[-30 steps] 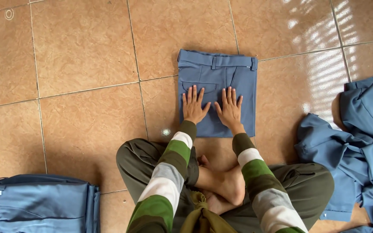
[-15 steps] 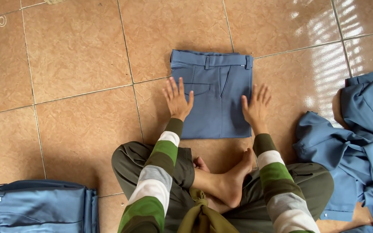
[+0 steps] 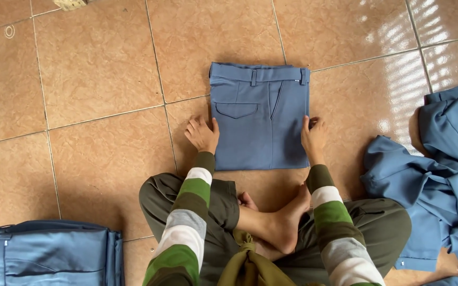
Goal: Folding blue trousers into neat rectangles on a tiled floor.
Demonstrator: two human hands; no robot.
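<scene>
Folded blue trousers squared on a tiled floor, one hand at each side edge.

The brown tile floor (image 3: 96, 69) carries three lots of blue cloth. Largest, at the right, is a loose heap of unfolded blue garments (image 3: 441, 180), creased and overlapping, which I judge to be work outstanding. Near left sits a stack of folded blue trousers (image 3: 54, 254), edges aligned, evidently finished. Centre, just beyond the seated person's crossed legs (image 3: 271, 222), lie the folded trousers (image 3: 261, 116): a flat rectangle, waistband at the far edge, pocket facing up, no visible wrinkles. The left hand (image 3: 202, 135) touches their left edge and the right hand (image 3: 314, 135) their right edge; both rest with fingers partly curled against the cloth, grasping nothing. This piece looks folded and tidy but not yet stacked.
</scene>
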